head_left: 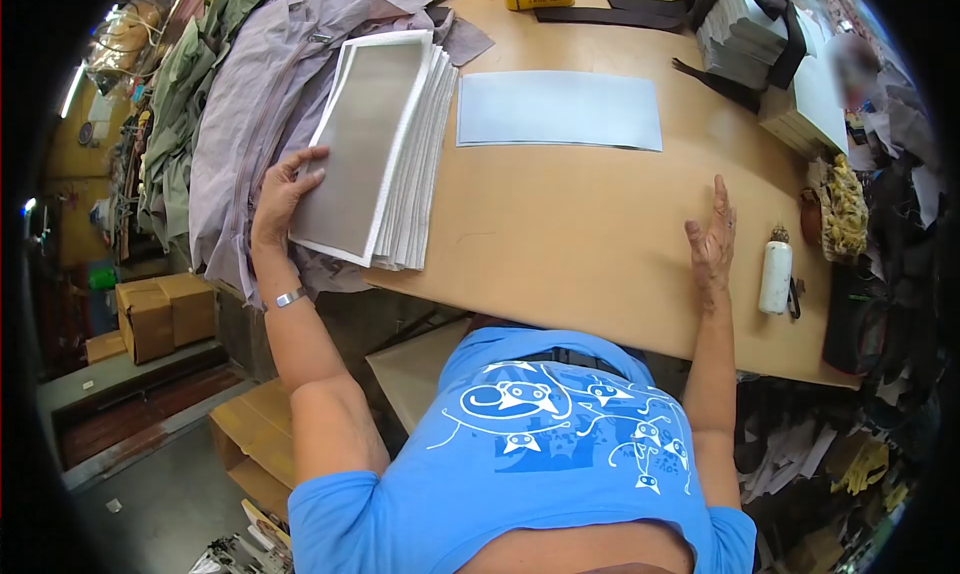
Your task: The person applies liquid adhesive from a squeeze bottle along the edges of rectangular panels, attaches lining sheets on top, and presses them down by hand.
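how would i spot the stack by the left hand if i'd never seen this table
Find the tan table, then its left side, where mauve-grey cloth is heaped. The stack overlaps that cloth, the left hand at its edge. Its grey, white-bordered top sets it apart from the plain pale-blue sheet nearby.

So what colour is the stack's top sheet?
The top sheet is brownish grey, edged white; head view.

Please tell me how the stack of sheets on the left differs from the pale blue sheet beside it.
The stack is thick, with many uneven layers showing along its right side, while the pale blue sheet lies low and flat. The stack's top is grey-brown with white edging; the pale blue sheet is plain. The stack runs up the view at a slant; the pale blue sheet lies crosswise. Both are long rectangles.
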`<move>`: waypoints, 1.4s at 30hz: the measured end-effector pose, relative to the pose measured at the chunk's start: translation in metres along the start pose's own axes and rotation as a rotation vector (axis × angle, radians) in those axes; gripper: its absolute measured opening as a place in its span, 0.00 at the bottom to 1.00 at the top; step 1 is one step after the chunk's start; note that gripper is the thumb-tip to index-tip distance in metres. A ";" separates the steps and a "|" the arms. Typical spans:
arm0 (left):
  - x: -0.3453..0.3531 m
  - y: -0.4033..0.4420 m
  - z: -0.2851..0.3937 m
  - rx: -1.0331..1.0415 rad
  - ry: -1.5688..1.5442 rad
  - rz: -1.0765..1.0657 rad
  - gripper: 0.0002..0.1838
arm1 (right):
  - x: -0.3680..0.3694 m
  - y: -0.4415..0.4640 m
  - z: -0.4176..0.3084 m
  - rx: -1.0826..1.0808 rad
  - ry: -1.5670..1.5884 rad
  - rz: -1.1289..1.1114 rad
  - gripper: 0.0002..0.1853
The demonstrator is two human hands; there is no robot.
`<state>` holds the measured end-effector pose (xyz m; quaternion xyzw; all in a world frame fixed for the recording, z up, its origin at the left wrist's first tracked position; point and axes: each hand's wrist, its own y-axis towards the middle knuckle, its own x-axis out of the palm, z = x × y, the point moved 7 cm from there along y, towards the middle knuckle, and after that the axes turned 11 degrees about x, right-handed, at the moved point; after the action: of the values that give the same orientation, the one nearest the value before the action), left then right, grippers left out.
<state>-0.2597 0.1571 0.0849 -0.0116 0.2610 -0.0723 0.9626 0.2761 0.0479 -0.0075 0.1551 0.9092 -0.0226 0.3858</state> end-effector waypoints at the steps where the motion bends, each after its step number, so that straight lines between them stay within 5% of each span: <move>1: -0.002 -0.001 -0.007 -0.001 -0.019 0.036 0.19 | 0.000 -0.001 -0.001 0.000 -0.012 0.000 0.46; 4: -0.005 -0.003 -0.019 -0.050 -0.077 0.117 0.19 | -0.001 -0.001 0.000 0.005 -0.039 -0.005 0.46; 7: -0.007 0.001 -0.012 -0.007 0.211 0.099 0.19 | 0.001 -0.001 0.000 -0.001 -0.072 -0.009 0.45; 10: 0.011 0.010 0.033 0.195 0.847 0.217 0.22 | 0.003 -0.002 -0.003 -0.037 -0.100 0.008 0.42; 13: 0.050 0.034 0.051 0.395 0.792 0.207 0.27 | -0.001 0.001 0.004 -0.082 -0.119 0.052 0.38; 18: 0.077 0.061 0.014 0.240 0.877 0.035 0.32 | -0.078 0.055 -0.031 -0.315 -0.389 0.404 0.32; 22: 0.077 0.061 0.013 0.240 0.890 0.058 0.34 | -0.135 0.133 -0.006 -0.132 -0.649 0.566 0.28; 25: 0.078 0.060 0.013 0.263 0.935 0.064 0.35 | -0.135 0.171 0.034 0.023 -0.845 0.274 0.26; 26: 0.078 0.059 0.013 0.267 0.955 0.064 0.36 | -0.139 0.173 0.033 -0.140 -0.780 0.363 0.19; 30: 0.081 0.057 0.018 0.247 0.953 0.038 0.37 | -0.161 0.188 0.046 -0.105 -0.461 0.301 0.12; 42: 0.083 0.069 0.021 0.086 0.827 -0.005 0.43 | -0.201 0.237 0.093 0.151 -0.479 0.220 0.17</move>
<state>-0.1690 0.2129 0.0571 0.0579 0.6225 -0.0840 0.7759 0.5432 0.2056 0.0885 0.2713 0.7656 -0.0842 0.5772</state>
